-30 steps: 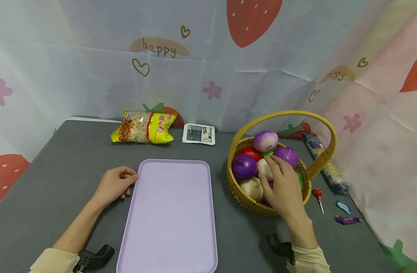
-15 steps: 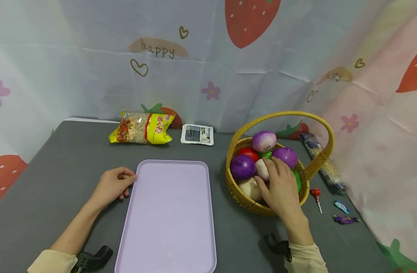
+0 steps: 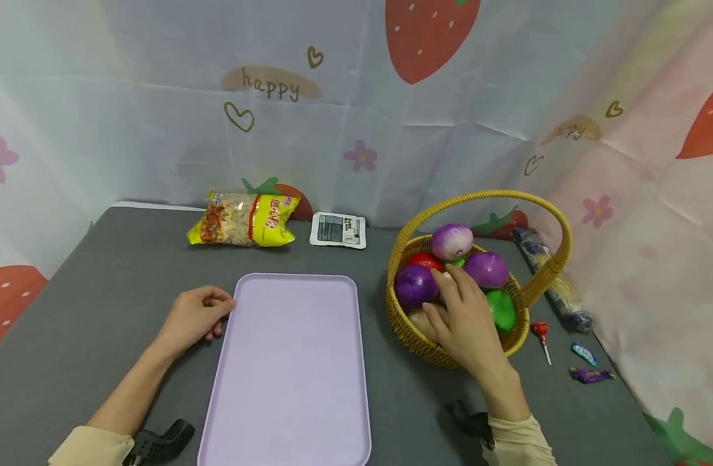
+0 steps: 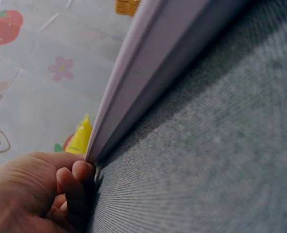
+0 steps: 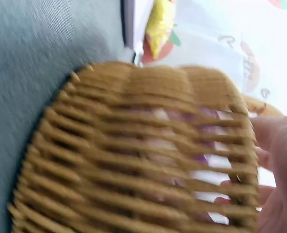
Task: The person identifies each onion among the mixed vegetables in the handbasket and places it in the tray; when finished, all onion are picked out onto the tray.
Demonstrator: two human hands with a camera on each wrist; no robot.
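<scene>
My left hand [image 3: 194,318] pinches the upper left edge of a pale purple tray [image 3: 292,375]. In the left wrist view, thumb and fingers [image 4: 70,187] meet at the tray's rim. My right hand [image 3: 471,323] reaches into a yellow wicker basket [image 3: 411,342], its fingers bent over the toy vegetables. Near them are a dark purple onion [image 3: 414,287], a cream-white rounded piece [image 3: 423,323], a green pepper-like piece [image 3: 499,309] and a lighter purple onion [image 3: 487,269]. In the right wrist view, the basket's woven side [image 5: 134,160] hides the fingertips, so a grip cannot be confirmed.
Behind the tray lie a yellow food bag [image 3: 242,220] and a white sachet [image 3: 338,230]. Right of the basket are a red lollipop [image 3: 541,330], a blue-wrapped candy [image 3: 584,353], a purple-wrapped candy [image 3: 592,375] and a long clear packet [image 3: 557,285]. The basket's handle [image 3: 490,194] arches overhead.
My right hand has shifted left within the basket, uncovering more of the green piece and covering most of the white ones. My left hand stays at the tray's edge.
</scene>
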